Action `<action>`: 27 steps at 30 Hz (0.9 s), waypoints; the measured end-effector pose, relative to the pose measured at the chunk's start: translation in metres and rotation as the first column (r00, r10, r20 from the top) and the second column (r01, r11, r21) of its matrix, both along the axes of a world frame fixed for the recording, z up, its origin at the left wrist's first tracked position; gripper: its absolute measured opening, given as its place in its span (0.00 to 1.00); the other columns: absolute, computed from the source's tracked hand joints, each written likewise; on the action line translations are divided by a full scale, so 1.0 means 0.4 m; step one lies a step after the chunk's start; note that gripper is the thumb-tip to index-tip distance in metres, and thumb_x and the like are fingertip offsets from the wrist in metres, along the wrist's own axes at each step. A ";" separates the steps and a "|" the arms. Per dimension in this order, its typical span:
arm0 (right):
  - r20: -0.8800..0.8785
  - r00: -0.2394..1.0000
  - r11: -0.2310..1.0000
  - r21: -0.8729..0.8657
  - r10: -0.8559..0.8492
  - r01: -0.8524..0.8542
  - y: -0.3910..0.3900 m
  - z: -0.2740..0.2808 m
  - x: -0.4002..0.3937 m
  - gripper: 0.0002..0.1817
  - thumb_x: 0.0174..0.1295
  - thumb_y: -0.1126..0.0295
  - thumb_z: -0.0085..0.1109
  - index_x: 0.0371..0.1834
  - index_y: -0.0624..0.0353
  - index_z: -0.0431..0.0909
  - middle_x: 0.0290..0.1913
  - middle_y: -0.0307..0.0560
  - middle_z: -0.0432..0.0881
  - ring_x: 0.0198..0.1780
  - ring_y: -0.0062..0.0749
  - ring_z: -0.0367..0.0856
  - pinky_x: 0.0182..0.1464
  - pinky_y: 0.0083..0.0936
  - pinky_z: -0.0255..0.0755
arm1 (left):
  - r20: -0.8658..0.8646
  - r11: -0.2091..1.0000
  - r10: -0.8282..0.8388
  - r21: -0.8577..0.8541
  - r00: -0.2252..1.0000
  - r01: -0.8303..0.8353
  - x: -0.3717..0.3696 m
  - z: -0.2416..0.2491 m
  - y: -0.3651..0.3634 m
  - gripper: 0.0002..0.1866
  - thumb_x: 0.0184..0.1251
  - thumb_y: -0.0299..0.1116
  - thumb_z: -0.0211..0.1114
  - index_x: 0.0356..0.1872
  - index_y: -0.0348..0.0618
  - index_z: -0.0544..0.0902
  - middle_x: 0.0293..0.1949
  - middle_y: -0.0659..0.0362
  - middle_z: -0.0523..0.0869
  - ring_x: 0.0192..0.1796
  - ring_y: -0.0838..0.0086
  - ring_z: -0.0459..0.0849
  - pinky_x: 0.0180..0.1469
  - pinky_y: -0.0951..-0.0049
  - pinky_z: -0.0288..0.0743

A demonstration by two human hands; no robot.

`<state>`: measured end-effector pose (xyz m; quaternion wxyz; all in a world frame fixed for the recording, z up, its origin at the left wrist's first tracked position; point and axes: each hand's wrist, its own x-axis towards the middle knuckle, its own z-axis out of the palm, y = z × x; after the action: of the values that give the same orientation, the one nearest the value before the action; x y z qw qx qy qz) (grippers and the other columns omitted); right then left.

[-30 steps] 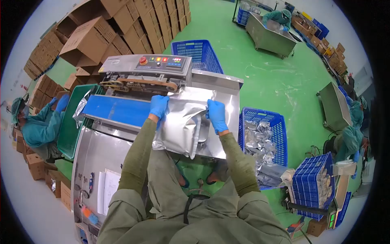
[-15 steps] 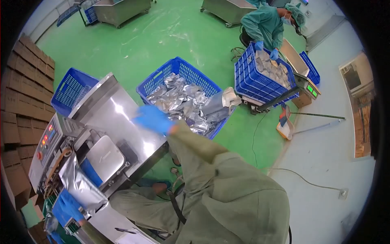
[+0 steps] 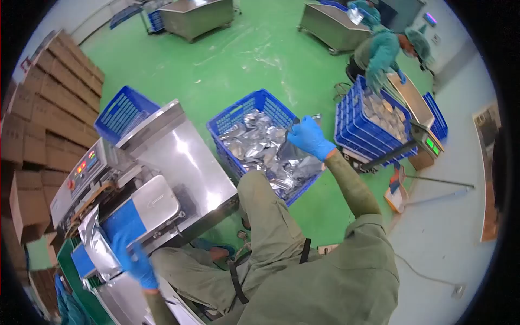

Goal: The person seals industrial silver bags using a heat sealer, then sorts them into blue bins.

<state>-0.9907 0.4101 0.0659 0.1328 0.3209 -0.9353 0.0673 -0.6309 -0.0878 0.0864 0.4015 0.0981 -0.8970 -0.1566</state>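
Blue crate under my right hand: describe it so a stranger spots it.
From the steel table at left, look right. A blue crate stands beneath the right hand. Unlike the crate of duller packets farther right, it holds shiny silver pouches.

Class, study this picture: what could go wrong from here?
Silver pouches lie jumbled in the blue crate under the right hand, so lifting one might drag others along.

The left hand is close to the blue belt; if that is running, a glove could perhaps catch.
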 end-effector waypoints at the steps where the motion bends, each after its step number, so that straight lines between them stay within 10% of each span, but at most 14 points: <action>1: -0.012 0.995 0.995 -0.013 0.095 -0.095 -0.071 0.124 0.036 0.11 0.54 0.65 0.57 0.19 0.55 0.82 0.24 0.50 0.83 0.29 0.49 0.82 0.42 0.43 0.73 | 0.078 0.992 -0.039 0.124 0.996 0.029 -0.025 -0.082 0.051 0.18 0.62 0.26 0.71 0.53 0.34 0.83 0.58 0.46 0.83 0.62 0.53 0.80 0.64 0.58 0.73; 6: -0.268 0.743 0.782 0.080 0.614 -0.618 -0.432 0.489 0.264 0.09 0.47 0.62 0.64 0.18 0.53 0.80 0.23 0.46 0.79 0.32 0.44 0.81 0.38 0.37 0.75 | 0.203 0.876 -0.396 0.375 0.895 0.303 -0.318 0.067 0.377 0.59 0.46 0.42 0.83 0.77 0.38 0.56 0.71 0.43 0.68 0.74 0.49 0.63 0.76 0.54 0.57; 11: -0.222 0.597 0.577 -0.153 0.771 -0.802 -0.692 0.616 0.388 0.08 0.52 0.61 0.67 0.28 0.50 0.81 0.29 0.46 0.80 0.33 0.43 0.81 0.42 0.35 0.74 | 0.049 0.773 -0.327 0.588 0.944 0.238 -0.328 -0.033 0.091 0.43 0.46 0.38 0.84 0.65 0.38 0.73 0.56 0.48 0.82 0.58 0.59 0.81 0.59 0.60 0.77; 12: -0.324 0.619 0.414 -0.517 0.716 -0.749 -0.691 0.619 0.383 0.12 0.54 0.62 0.70 0.38 0.53 0.83 0.33 0.46 0.82 0.39 0.44 0.83 0.45 0.36 0.75 | 0.035 0.753 -0.297 0.624 0.954 0.211 -0.294 -0.050 0.042 0.41 0.46 0.38 0.85 0.63 0.38 0.75 0.54 0.49 0.84 0.55 0.61 0.83 0.56 0.61 0.78; 15: -0.237 0.840 0.429 -0.774 0.487 -0.467 -0.721 0.504 0.338 0.15 0.55 0.64 0.72 0.43 0.56 0.83 0.38 0.46 0.84 0.46 0.45 0.84 0.51 0.38 0.75 | 0.027 0.737 -0.192 0.664 0.981 0.126 -0.214 -0.102 -0.049 0.35 0.47 0.37 0.84 0.57 0.38 0.79 0.49 0.53 0.87 0.49 0.66 0.86 0.51 0.65 0.81; 20: 0.243 0.784 0.617 -0.757 0.571 -0.215 -0.871 0.198 0.315 0.08 0.65 0.65 0.63 0.40 0.56 0.80 0.35 0.47 0.83 0.36 0.46 0.84 0.42 0.38 0.77 | 0.122 0.730 -0.254 0.675 0.959 0.107 -0.183 -0.104 -0.088 0.33 0.55 0.35 0.80 0.62 0.37 0.76 0.51 0.54 0.87 0.51 0.71 0.85 0.54 0.68 0.80; 23: 0.002 0.847 0.622 -0.681 0.531 -0.388 -0.868 0.152 0.283 0.07 0.65 0.66 0.62 0.42 0.56 0.80 0.33 0.51 0.82 0.32 0.49 0.82 0.36 0.39 0.75 | -0.017 0.724 -0.336 0.634 0.942 0.270 -0.156 0.024 -0.111 0.30 0.60 0.37 0.75 0.61 0.39 0.76 0.47 0.51 0.87 0.47 0.62 0.87 0.52 0.65 0.81; 27: -0.185 0.770 0.615 -0.502 0.611 -0.609 -0.858 0.152 0.266 0.07 0.62 0.67 0.63 0.39 0.55 0.79 0.31 0.50 0.78 0.31 0.49 0.78 0.32 0.40 0.72 | 0.366 0.981 -0.176 0.137 0.914 0.134 -0.172 0.222 -0.138 0.17 0.69 0.37 0.65 0.56 0.44 0.77 0.39 0.50 0.84 0.39 0.56 0.85 0.42 0.63 0.80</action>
<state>-0.8843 0.0667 0.1267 0.1839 0.5685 -0.7131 0.3667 -0.6995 -0.1430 0.1753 0.2021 0.0769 -0.9524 -0.2150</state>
